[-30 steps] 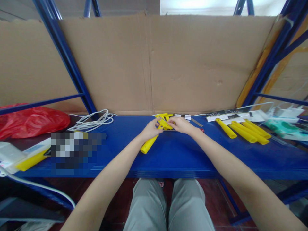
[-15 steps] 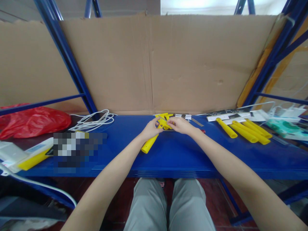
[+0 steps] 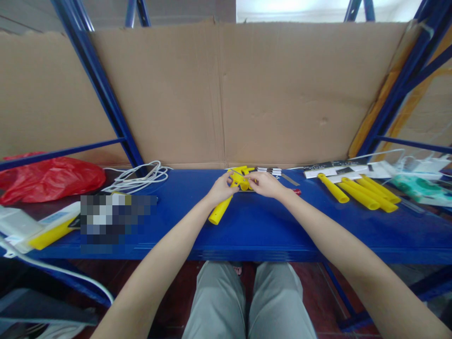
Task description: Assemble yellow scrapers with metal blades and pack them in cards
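My left hand (image 3: 219, 189) is closed round the upper end of a yellow tubular handle (image 3: 219, 213). The handle slants over the blue table, its hollow end toward me. Facing it, my right hand (image 3: 264, 183) has its fingertips pinched together at the handle's far end; whatever is between them is too small to make out. Between and behind both hands lie several yellow plastic pieces (image 3: 244, 183), partly hidden by the fingers. A thin grey metal strip (image 3: 290, 180) and a small red object (image 3: 297, 191) lie just right of my right hand.
Several yellow handles (image 3: 369, 195) lie at the right beside black-and-white packaging (image 3: 335, 169). A coiled white cable (image 3: 148, 176) and a red plastic bag (image 3: 52, 179) are at the left. A cardboard sheet (image 3: 219, 94) stands behind the blue table (image 3: 261, 226), between blue posts.
My right hand's fingers have shifted slightly at the handle's far end. My left hand keeps its hold on the yellow handle, nearly in place.
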Demonstrator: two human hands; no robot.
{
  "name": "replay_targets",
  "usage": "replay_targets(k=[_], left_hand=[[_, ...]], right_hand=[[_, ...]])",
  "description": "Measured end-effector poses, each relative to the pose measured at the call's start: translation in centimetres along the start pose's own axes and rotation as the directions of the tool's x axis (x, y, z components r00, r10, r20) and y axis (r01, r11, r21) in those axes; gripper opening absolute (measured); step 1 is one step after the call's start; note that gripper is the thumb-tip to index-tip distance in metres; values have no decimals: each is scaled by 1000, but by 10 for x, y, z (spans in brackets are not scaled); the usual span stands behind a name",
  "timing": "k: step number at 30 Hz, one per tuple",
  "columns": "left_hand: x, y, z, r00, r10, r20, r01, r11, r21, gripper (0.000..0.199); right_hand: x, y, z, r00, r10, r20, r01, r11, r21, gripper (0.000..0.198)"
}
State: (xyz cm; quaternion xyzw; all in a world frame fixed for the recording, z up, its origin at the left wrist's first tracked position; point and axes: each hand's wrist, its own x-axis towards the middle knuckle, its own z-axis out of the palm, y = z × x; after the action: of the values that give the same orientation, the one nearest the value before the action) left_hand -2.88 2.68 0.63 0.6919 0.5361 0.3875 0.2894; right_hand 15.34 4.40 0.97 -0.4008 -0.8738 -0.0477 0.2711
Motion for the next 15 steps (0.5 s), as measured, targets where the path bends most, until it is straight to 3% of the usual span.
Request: replay_targets(k=[4, 6, 8, 11, 13, 15], left_hand=[[-5, 6, -1, 1000, -5, 7, 6, 1000, -24, 70], [-7, 8, -1, 1000, 0, 31, 2, 998, -60, 70], [-8, 8, -2, 998, 7, 63, -1, 997, -83, 68], [-8, 5, -1, 993, 47, 106, -45, 999, -22, 59], [-7, 2, 0, 983, 109, 146, -120, 990, 69, 53], [-7, 1, 0, 973, 159, 166, -184, 972, 145, 50]], right_hand=[[5, 4, 3, 962, 183, -204, -157, 978, 136, 27], [8, 4, 4, 922, 308, -234, -244, 932, 268, 19], [10, 0, 4, 890, 438, -126, -343, 826, 447, 13], [10, -11, 3, 834, 533, 143, -480, 572, 665, 11], [9, -18, 1, 806, 557, 201, -502, 464, 730, 12], [8, -22, 1, 794, 573, 200, -493, 417, 763, 13]])
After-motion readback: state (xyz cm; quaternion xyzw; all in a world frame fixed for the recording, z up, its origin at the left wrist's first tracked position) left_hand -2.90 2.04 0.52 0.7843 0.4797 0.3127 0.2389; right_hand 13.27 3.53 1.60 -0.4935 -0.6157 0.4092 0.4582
